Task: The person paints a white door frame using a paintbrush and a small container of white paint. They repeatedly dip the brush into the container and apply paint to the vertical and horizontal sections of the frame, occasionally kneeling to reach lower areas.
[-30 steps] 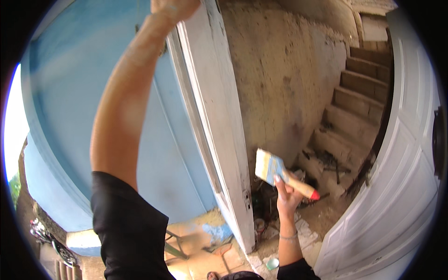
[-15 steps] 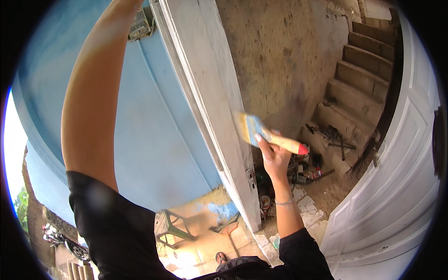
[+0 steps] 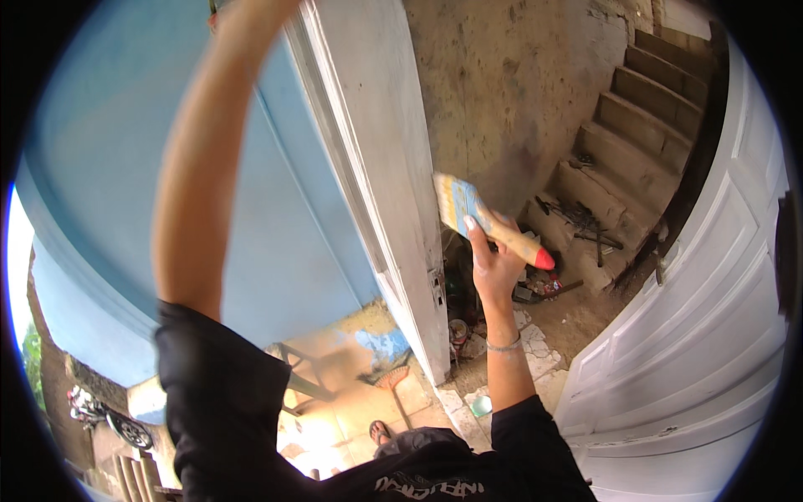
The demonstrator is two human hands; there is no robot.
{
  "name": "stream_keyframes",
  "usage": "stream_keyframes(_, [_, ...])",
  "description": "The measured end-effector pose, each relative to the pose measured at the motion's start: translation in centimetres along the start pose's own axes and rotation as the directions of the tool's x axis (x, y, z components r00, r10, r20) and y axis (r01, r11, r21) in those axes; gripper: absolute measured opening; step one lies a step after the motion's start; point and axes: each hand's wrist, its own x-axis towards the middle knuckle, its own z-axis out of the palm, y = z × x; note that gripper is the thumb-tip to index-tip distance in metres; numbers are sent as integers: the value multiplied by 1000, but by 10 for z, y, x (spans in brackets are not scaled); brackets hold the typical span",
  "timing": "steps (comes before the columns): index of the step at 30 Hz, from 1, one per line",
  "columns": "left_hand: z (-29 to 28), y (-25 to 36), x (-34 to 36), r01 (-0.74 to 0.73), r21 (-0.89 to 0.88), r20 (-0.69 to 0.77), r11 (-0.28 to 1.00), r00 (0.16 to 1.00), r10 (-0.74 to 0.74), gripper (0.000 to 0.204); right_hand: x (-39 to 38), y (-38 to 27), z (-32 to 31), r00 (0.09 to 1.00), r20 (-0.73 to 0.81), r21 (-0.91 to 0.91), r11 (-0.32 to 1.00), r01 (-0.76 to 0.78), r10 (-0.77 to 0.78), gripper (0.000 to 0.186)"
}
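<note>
My right hand [image 3: 495,272] is closed round the wooden handle of a wide flat paintbrush [image 3: 458,201] with a red handle end and blue and yellow smears. The brush is tilted, bristles up and to the left. Their tips lie at the inner edge of a white door frame [image 3: 381,117]; whether they touch it I cannot tell. My left forearm [image 3: 201,184] reaches up past the upper edge of the picture, across a blue wall [image 3: 100,209], so the left hand is out of sight.
A white panelled door [image 3: 669,368] stands at the right. Behind the frame, concrete stairs [image 3: 615,171] rise with metal tools [image 3: 581,222] on a low step. Lower left are a stool [image 3: 305,381], a leaf rake [image 3: 391,378], a green cup-like thing [image 3: 481,406] and a motorcycle [image 3: 125,427].
My left arm has swung to the right in the picture. The brush has turned a little, its bristles now at the frame's edge. The whole view has shifted slightly.
</note>
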Motion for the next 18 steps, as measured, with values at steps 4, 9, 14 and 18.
stream_keyframes(4, [-48, 125, -171, -32, -488, 264, 872, 947, 183, 52, -35, 18, -25, 995, 44, 253, 963, -95, 87, 27])
stream_keyframes(9, [-79, 210, -243, 330, -695, 403, 639, 915, -35, 61, -54, 24, -30, 997, 16, -32, 997, -70, 70, 26])
stream_keyframes(14, [-91, 218, -235, 360, -684, 341, 634, 927, -159, 49, -63, 12, -39, 997, 31, -76, 995, -63, 66, 26])
stream_keyframes(18, [-82, 226, -251, 355, -663, 264, 659, 935, -239, 36, -64, 12, -38, 996, 47, -60, 996, -67, 70, 26])
